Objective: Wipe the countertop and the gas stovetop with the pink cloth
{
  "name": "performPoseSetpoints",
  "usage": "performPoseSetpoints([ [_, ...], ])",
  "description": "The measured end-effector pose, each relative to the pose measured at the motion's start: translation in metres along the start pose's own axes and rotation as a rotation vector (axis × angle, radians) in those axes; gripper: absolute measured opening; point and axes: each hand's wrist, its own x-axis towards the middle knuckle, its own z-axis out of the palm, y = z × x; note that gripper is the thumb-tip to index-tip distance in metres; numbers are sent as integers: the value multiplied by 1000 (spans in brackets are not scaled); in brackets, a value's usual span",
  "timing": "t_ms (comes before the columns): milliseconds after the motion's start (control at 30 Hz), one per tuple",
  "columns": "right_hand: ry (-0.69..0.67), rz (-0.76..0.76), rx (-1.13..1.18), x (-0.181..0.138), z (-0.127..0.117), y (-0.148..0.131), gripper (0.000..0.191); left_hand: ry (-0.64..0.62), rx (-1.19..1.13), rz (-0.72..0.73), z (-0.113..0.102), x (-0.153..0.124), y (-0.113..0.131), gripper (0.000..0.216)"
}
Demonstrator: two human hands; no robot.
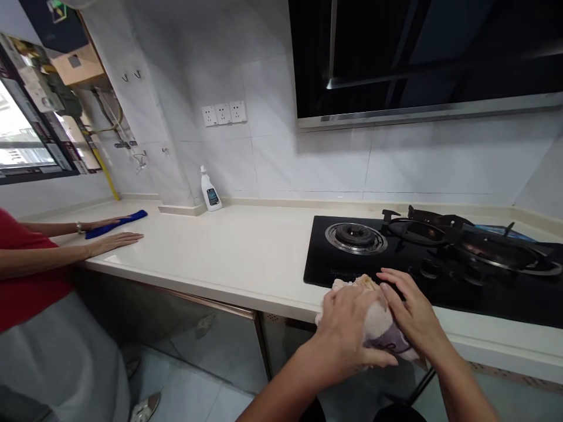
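Note:
A bunched, pale cloth (pixel 379 321) with a purple patterned patch is between my hands, at the counter's front edge just before the stove. My left hand (pixel 347 322) lies across its left side, fingers curled over it and thumb stretched below. From the right, my right hand (pixel 413 310) presses against the same cloth with fingers bent. Part of the cloth is hidden behind my fingers. Directly behind is the black gas stove (pixel 323 258), its left burner (pixel 355 235) bare, while pan supports (pixel 422 225) are piled over the right side.
A white spray bottle (pixel 211 190) stands against the wall on the pale countertop (pixel 246 252). At the far left, another person in a red top (pixel 30 281) rests both hands on the counter, one on a blue cloth (pixel 116 224). A black range hood (pixel 422 58) overhangs the stove.

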Motion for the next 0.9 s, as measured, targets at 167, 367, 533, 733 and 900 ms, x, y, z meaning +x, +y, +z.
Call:
performPoseSetpoints([
  [167,-19,-283,-256,-26,6,-36,38,238,34,-184,-43,-11,-39,58],
  [367,-191,-298,-482,-21,72,-85,88,272,285,-428,-43,-8,-83,25],
  [533,-239,-395,-527,-14,85,-92,100,249,303,-433,-37,-14,-100,36],
  [733,-146,-498,-514,-24,41,-53,82,172,333,-462,-41,-13,-112,45],
  [900,26,-569,-578,-40,-23,8,67,64,334,-532,-47,-6,-110,43],
])
